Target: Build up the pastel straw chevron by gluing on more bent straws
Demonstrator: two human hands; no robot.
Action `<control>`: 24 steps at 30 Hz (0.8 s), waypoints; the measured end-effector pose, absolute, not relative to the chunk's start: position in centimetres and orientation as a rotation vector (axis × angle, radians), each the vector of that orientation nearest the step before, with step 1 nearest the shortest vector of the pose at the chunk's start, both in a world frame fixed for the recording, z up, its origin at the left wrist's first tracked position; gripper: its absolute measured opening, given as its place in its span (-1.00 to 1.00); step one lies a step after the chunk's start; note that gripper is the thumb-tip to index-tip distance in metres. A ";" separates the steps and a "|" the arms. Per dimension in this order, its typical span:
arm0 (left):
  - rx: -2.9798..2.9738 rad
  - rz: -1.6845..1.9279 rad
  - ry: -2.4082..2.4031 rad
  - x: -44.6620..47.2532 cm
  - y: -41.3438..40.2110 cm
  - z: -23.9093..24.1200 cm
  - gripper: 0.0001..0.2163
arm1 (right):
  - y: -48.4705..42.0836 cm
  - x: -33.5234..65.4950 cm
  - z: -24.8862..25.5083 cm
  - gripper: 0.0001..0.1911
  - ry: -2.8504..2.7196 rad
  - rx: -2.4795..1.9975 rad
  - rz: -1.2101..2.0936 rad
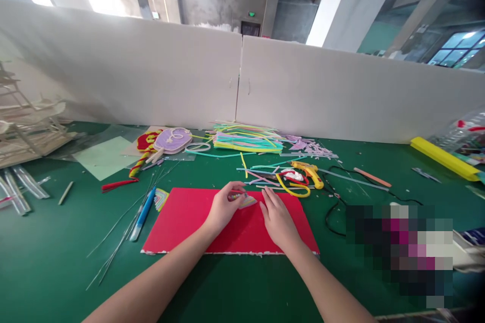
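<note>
A red board (178, 227) with a ragged white front edge lies in front of me. Over its far part, my left hand (224, 208) is closed, thumb and fingers pinching a small multicoloured striped piece (235, 196) that they partly cover. Between my hands, a pastel striped piece (248, 202) rests on the board; whether it joins the pinched one I cannot tell. My right hand (279, 219) lies palm down on the red board, fingers stretched out close to the pastel piece, holding nothing. Left of the board sits a striped fan-shaped piece (160, 199).
Behind the board are a pile of coloured strips (246, 141), a yellow glue gun (313, 174) with a black cord, and yellow-handled scissors (295, 190). A blue pen-like tool (144, 214) and thin wires (117, 242) lie left. White panels (151, 70) close off the back.
</note>
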State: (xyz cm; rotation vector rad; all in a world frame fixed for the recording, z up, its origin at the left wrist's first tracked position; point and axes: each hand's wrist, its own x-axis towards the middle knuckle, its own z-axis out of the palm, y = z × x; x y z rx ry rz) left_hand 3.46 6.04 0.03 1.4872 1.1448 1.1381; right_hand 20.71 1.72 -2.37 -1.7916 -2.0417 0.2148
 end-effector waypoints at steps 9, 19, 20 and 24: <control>1.659 1.085 1.186 1.7 7.0 -1.0 -0.79 | 1.8 21.1 -2.1 -0.52 -1.967 -1.797 0.215; 2.021 0.948 1.295 0.2 7.1 0.0 -0.72 | 1.6 21.2 -2.4 -0.53 -1.954 -1.784 0.179; 2.075 0.902 1.286 -0.1 7.2 -0.1 -0.71 | 1.6 21.2 -2.4 -0.54 -1.951 -1.782 0.178; 2.058 0.846 1.265 -1.0 7.6 -0.6 -0.70 | 1.4 21.1 -2.5 -0.53 -1.946 -1.765 0.183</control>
